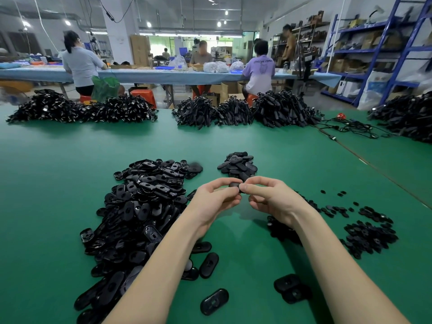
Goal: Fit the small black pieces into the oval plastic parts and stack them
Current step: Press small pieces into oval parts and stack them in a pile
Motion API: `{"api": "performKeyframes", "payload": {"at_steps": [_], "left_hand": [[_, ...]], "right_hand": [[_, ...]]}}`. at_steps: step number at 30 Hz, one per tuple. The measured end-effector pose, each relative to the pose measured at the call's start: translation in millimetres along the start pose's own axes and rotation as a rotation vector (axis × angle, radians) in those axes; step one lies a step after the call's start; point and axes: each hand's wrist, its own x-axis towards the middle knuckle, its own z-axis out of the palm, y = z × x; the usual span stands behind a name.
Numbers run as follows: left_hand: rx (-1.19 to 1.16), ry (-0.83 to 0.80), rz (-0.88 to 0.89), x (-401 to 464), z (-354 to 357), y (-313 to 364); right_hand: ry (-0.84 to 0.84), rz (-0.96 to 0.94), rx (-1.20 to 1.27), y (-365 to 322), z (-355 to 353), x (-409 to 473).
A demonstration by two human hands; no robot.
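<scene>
My left hand (216, 198) and my right hand (268, 197) meet above the green table, both with fingers curled round one black oval plastic part (235, 184) held between them. Most of that part is hidden by my fingers. A large heap of loose oval parts (140, 206) lies to the left. A smaller pile of oval parts (238, 164) sits just beyond my hands. Small black pieces (367, 232) lie scattered and heaped to the right. Whether a small piece is pinched in my right fingers cannot be made out.
Single oval parts (214, 301) lie near the front edge of the green table (58, 164). Bundles of black cables (280, 111) line the far side, with more at the right (406, 118). People sit at a blue table (145, 74) behind; shelving (378, 54) stands at right.
</scene>
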Motion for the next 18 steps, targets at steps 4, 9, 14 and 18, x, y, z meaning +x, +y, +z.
{"api": "performKeyframes", "payload": {"at_steps": [4, 9, 14, 18], "left_hand": [[-0.045, -0.021, -0.015, 0.1, -2.3, 0.3], [-0.076, -0.001, -0.022, 2.0, -5.2, -0.8], [-0.003, 0.047, -0.01, 3.4, -4.1, -5.2], [0.01, 0.068, -0.002, 3.5, -4.5, -6.6]], "right_hand": [[-0.013, 0.006, 0.006, 0.7, -0.1, 0.4], [-0.05, 0.027, 0.044, -1.2, 1.3, -0.9], [0.034, -0.008, -0.113, -3.5, 3.2, -0.6], [0.096, -0.067, -0.212, -2.7, 8.1, -0.6]]}}
